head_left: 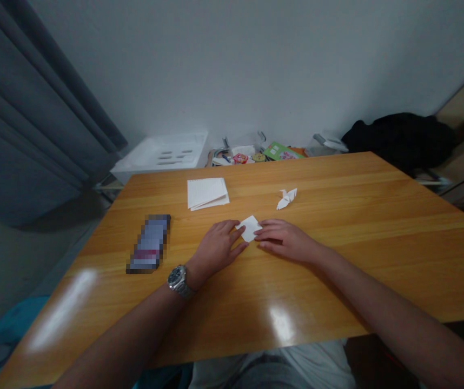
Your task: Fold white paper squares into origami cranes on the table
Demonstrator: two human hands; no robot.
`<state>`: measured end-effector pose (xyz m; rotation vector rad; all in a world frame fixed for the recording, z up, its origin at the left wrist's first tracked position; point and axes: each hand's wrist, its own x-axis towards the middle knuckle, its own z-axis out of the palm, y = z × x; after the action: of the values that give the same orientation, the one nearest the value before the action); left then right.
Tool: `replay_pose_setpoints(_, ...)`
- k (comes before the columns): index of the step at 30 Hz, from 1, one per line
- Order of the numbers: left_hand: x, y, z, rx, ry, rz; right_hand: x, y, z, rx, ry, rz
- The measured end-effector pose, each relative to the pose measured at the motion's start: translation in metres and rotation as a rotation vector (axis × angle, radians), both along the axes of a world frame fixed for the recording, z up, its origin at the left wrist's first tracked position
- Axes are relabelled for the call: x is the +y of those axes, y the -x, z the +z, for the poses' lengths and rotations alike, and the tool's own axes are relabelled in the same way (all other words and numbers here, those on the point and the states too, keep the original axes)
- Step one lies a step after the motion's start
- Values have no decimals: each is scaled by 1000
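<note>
Grey curtain (25, 108) fills upper left; pale wall behind. Wooden table (337, 281) spans the frame, glossy, with two glare patches near its lower edge. White tray (163, 154) sits beyond the far left corner.

Left third: dark phone (150, 244), long axis running toward the far edge. Wristwatch (178, 280) on the left wrist. Left hand (216, 248) lies low on the wood, thumb and fingertips on the folded paper (250, 228), not closed round it. Stack of white sheets (207, 193) lies above it.

Folded paper lies flat at frame centre between both hands, small, roughly square, one corner pointing to the far edge; no clear long axis.

Right hand (286, 241) flat, fingertips pressing the paper's right side. Paper crane (287, 198) just above. Bare wood right of it, well clear of edges. Dark cloth (398, 138) upper right.
</note>
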<state>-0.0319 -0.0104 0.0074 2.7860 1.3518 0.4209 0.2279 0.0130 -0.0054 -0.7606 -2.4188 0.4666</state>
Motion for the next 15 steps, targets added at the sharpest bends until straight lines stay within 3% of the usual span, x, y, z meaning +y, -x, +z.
replay_pose_setpoints(9,-1,-2,-1,-7,20,6,-4,4,2,19,42,87)
replay_pose_setpoints(15,2,-1,-5,-23,61,-21,3,0,1,25,-38,-11)
